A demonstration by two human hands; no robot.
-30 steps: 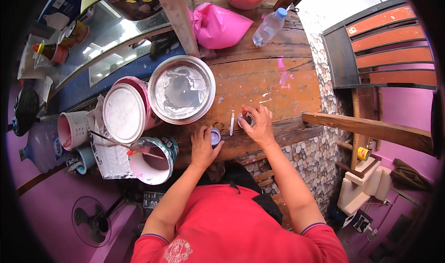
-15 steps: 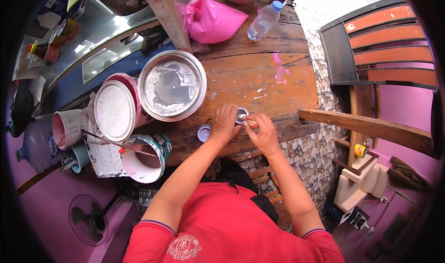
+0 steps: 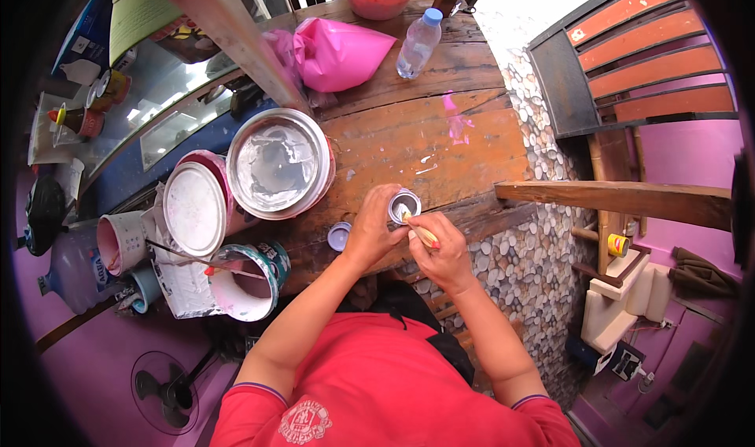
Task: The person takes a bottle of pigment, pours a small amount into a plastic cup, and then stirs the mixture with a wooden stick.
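Near the front edge of the wooden table, my left hand curls round the side of a small round jar that has white stuff inside. A thin wooden-handled brush with a red end is pinched in the fingers of my right hand. Its tip reaches into the jar's mouth, whitened by what is in there. Left of my left hand lies a small pale round lid on the table.
To the left stand a large bucket with a metal lid, a white-lidded pail and an open paint-stained pail with a stick across it. Farther off are a pink bag and a water bottle. A wooden beam juts in at right.
The jar's mouth shows more fully now, and the brush has shifted within it, its tip deeper in the white stuff. My head view has moved slightly.
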